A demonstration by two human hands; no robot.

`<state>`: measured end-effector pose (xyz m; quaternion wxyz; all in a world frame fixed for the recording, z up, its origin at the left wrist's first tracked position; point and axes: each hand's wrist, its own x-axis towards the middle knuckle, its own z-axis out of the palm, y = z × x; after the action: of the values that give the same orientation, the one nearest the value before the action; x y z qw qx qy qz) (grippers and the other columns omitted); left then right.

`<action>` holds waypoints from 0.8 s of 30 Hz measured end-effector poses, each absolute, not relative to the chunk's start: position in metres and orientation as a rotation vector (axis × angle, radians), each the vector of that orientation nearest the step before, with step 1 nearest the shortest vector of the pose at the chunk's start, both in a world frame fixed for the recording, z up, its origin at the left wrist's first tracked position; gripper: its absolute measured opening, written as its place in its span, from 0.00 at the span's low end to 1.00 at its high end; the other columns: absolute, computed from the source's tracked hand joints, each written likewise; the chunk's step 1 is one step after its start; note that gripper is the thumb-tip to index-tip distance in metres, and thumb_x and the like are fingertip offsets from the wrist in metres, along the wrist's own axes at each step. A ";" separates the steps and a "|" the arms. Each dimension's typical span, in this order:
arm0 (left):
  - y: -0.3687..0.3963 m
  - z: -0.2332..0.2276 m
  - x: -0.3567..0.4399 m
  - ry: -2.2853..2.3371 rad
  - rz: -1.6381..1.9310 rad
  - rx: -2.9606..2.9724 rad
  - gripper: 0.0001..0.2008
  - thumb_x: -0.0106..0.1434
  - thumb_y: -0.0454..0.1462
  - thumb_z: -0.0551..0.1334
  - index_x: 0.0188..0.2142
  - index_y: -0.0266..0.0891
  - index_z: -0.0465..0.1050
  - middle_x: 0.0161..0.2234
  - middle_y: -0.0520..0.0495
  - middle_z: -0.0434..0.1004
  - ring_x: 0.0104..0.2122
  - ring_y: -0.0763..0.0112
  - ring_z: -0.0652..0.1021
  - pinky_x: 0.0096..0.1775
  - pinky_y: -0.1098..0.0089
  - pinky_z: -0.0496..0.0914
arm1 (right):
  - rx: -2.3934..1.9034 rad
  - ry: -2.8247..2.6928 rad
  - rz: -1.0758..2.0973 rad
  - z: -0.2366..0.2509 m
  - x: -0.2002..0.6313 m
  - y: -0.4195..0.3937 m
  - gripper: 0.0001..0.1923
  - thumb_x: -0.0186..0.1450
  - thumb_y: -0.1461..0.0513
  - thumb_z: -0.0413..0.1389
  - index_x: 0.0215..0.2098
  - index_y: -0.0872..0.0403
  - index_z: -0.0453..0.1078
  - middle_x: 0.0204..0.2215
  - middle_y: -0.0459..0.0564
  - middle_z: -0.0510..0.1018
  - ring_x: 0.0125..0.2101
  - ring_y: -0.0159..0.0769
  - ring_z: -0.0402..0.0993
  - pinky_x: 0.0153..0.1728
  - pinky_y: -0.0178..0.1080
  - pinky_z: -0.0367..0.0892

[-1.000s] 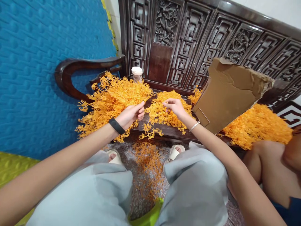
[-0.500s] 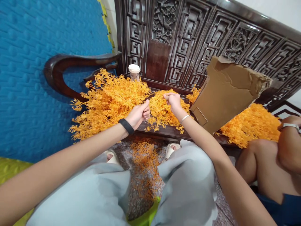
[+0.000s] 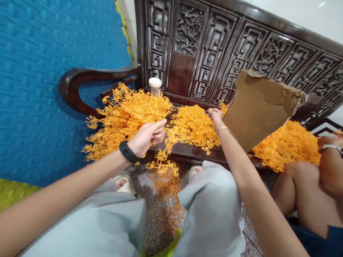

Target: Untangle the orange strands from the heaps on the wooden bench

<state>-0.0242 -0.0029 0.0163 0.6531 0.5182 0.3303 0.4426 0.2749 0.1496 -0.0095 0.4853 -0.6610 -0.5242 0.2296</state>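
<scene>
The left hand [image 3: 148, 137] pinches an orange sprig [image 3: 166, 157] between thumb and curled fingers; its branching end dangles below them. The right hand [image 3: 215, 116] is beside the orange pile [image 3: 196, 125]; whether it grips anything, I cannot tell.

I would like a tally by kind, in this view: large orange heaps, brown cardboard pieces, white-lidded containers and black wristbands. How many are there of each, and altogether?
Large orange heaps: 3
Brown cardboard piece: 1
White-lidded container: 1
Black wristband: 1
Total: 6
</scene>
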 end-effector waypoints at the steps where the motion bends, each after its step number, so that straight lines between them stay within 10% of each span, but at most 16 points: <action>1: -0.004 0.018 -0.029 0.747 0.989 1.214 0.25 0.59 0.42 0.56 0.11 0.40 0.47 0.11 0.57 0.43 0.14 0.79 0.50 0.20 0.70 0.46 | -1.638 -1.218 0.577 -0.014 0.277 0.148 0.04 0.58 0.69 0.48 0.27 0.60 0.63 0.13 0.39 0.63 0.11 0.19 0.51 0.17 0.29 0.52; 7: -0.005 0.022 -0.040 0.762 1.033 1.233 0.26 0.59 0.42 0.56 0.10 0.40 0.48 0.09 0.56 0.43 0.13 0.79 0.52 0.20 0.70 0.49 | -1.668 -1.100 0.758 -0.012 0.266 0.147 0.08 0.53 0.72 0.55 0.30 0.58 0.62 0.17 0.42 0.70 0.15 0.25 0.66 0.18 0.29 0.60; 24: 0.005 0.025 -0.036 0.647 1.079 1.228 0.23 0.59 0.39 0.54 0.11 0.40 0.51 0.07 0.56 0.45 0.11 0.79 0.53 0.19 0.71 0.51 | -1.518 -1.272 0.622 -0.004 0.218 0.118 0.03 0.53 0.67 0.55 0.26 0.57 0.64 0.24 0.44 0.71 0.24 0.24 0.66 0.25 0.27 0.63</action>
<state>-0.0363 0.0054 0.0246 0.6380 0.5378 0.2834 0.4727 0.2184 0.1182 -0.0037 0.5080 -0.6300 -0.5276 0.2581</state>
